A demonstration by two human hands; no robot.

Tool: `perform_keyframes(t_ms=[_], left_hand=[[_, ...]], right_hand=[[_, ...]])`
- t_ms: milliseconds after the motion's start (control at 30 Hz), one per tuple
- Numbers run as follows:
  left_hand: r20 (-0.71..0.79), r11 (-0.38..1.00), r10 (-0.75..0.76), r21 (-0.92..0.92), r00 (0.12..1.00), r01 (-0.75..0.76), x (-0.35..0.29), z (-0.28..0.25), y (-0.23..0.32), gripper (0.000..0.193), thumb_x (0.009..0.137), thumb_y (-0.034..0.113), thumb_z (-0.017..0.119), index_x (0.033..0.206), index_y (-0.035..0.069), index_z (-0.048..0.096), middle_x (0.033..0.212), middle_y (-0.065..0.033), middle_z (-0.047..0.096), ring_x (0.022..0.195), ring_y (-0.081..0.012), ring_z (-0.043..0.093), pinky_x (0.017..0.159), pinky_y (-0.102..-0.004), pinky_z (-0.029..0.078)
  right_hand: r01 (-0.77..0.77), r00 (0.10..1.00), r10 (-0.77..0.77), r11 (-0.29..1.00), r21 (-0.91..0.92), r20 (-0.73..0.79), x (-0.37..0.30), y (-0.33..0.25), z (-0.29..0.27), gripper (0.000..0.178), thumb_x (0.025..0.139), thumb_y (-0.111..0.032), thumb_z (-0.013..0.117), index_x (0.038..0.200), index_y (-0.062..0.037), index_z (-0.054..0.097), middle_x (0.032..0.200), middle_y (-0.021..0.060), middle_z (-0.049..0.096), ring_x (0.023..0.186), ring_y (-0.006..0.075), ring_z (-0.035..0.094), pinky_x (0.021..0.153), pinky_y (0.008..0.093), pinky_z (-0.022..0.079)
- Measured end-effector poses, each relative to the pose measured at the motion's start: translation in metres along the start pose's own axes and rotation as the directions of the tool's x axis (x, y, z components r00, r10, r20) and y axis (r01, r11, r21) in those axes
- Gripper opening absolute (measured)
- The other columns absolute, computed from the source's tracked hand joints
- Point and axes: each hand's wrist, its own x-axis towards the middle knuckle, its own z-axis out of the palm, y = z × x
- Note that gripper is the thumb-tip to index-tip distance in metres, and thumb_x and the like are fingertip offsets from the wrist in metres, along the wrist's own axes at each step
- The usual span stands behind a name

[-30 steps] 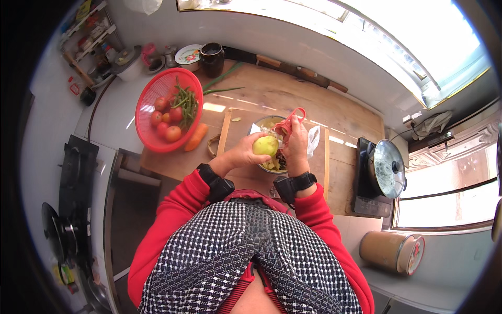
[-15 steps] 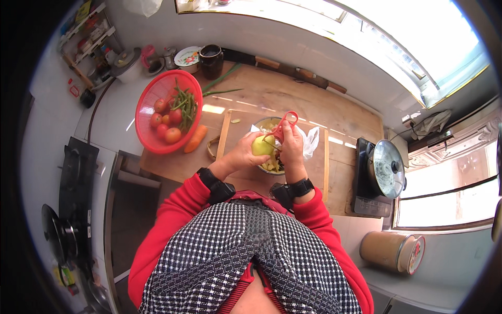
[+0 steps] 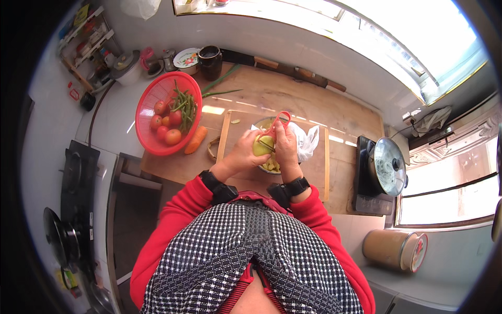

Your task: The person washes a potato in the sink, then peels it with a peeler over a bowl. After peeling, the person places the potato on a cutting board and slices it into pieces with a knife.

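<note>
In my left hand (image 3: 243, 155) is a round, yellow-green piece of produce (image 3: 261, 148); its exact kind is not certain. My right hand (image 3: 286, 150) is closed around a red-handled peeler (image 3: 284, 114), with the handle loop sticking up past the fingers. The peeler's blade lies against the face of the produce. Beneath both hands sits a bowl (image 3: 260, 122) holding yellowish peelings (image 3: 272, 165), partly covered by my hands. A white plastic bag (image 3: 307, 141) lies beside the bowl, to the right of my right hand. Under these is a wooden board (image 3: 240, 178).
Left of the board stands a red colander (image 3: 144, 138) of tomatoes and green beans, with a carrot (image 3: 196, 140) beside it. Green onions (image 3: 222, 78) lie behind. At right, a glass-lidded pot (image 3: 388, 166) stands on a black cooker (image 3: 366, 204). A dark jar (image 3: 210, 63) stands at the back.
My right hand and the peeler have shifted slightly left and toward me, across the produce. The produce has turned a little in my left hand, showing a paler face.
</note>
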Motion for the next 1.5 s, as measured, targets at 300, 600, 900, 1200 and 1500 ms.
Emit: perform_keyframes(t_ms=[300,600,900,1200,1500], left_hand=[[0.117,0.983,-0.078,-0.155,0.99,0.096,-0.001,-0.008,-0.006,0.058,0.064,0.023,0.071,0.11,-0.002,0.047,0.1,-0.0126,0.052,0.091,-0.0196,0.054,0.079,-0.03,0.044],[0.382,0.477,-0.243,-0.754,0.892,0.452,-0.002,-0.008,-0.005,0.055,0.075,0.019,0.065,0.119,-0.001,0.04,0.106,-0.0051,0.053,0.092,-0.0132,0.054,0.08,-0.026,0.045],[0.443,0.483,-0.127,-0.754,0.887,0.445,-0.015,-0.028,-0.001,0.064,0.07,0.014,0.07,0.123,0.001,0.038,0.109,-0.0058,0.052,0.103,-0.0145,0.049,0.089,-0.0279,0.038],[0.274,0.677,-0.331,-0.598,0.903,0.429,-0.031,-0.057,-0.01,0.059,0.073,0.022,0.068,0.12,0.003,0.039,0.099,-0.0037,0.054,0.085,-0.0096,0.052,0.067,-0.0222,0.047],[0.093,0.731,-0.354,-0.593,0.931,0.337,-0.043,-0.095,-0.025,0.056,0.074,0.021,0.067,0.119,0.002,0.04,0.099,-0.0033,0.053,0.088,-0.0096,0.052,0.071,-0.0223,0.046]], right_hand=[[-0.177,0.968,0.221,0.935,0.307,-0.115,0.017,0.017,-0.005,0.026,0.09,-0.026,0.045,0.081,-0.0028,0.053,0.069,0.0052,0.057,0.056,0.0133,0.055,0.051,0.0243,0.045],[-0.045,0.997,0.058,0.963,0.264,-0.041,0.013,0.002,-0.014,0.028,0.09,-0.028,0.045,0.083,-0.0031,0.054,0.07,0.0049,0.059,0.061,0.0121,0.057,0.056,0.0231,0.046],[-0.014,0.998,0.02,0.994,0.111,-0.055,0.015,-0.009,-0.018,0.025,0.092,-0.023,0.041,0.089,-0.0001,0.051,0.076,0.0104,0.061,0.063,0.0162,0.06,0.058,0.0265,0.051],[-0.042,0.969,0.046,0.999,-0.025,0.244,0.0,-0.019,0.004,0.024,0.089,-0.018,0.045,0.095,0.0027,0.056,0.09,0.0129,0.06,0.079,0.021,0.059,0.07,0.0284,0.046],[-0.171,0.978,0.156,0.98,0.099,0.14,-0.003,-0.015,0.022,0.026,0.091,-0.026,0.043,0.086,-0.0025,0.052,0.069,0.0066,0.057,0.054,0.0131,0.056,0.052,0.0238,0.048]])
